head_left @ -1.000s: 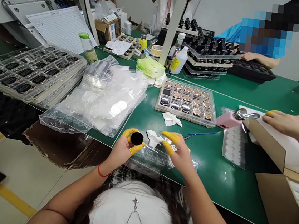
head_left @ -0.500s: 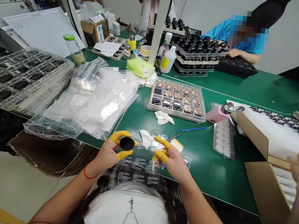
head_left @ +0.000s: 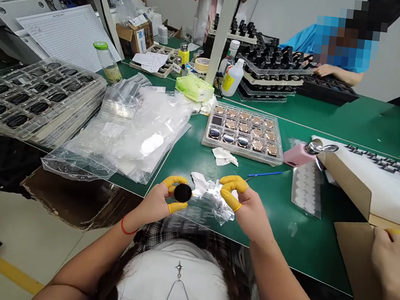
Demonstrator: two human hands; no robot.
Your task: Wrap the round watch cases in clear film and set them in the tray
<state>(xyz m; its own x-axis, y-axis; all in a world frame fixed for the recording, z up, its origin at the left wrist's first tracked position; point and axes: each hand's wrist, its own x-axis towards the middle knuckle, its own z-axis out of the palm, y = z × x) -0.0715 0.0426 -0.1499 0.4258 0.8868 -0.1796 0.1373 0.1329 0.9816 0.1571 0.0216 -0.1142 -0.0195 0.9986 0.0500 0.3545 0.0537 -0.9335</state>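
My left hand [head_left: 160, 202], with yellow finger cots, pinches a small round black disc [head_left: 182, 193] between thumb and forefinger at the near edge of the green table [head_left: 333, 122]. My right hand [head_left: 247, 206], also in yellow cots, grips a small clear plastic bag [head_left: 208, 201] whose open end lies against the disc. A crumpled white wipe [head_left: 198, 179] sits just behind the bag.
A clear tray of round parts [head_left: 243, 132] lies ahead, with a blue-handled tool [head_left: 267, 174] and pink dispenser [head_left: 298, 156] to its right. Loose plastic bags [head_left: 133, 128] and stacked trays [head_left: 36, 97] fill the left. Cardboard boxes [head_left: 362, 187] and another person's hand [head_left: 395, 256] are at right.
My hands have come closer together, and the bag is now bunched up against the disc. The other person's hand at the right has moved down toward the near box.
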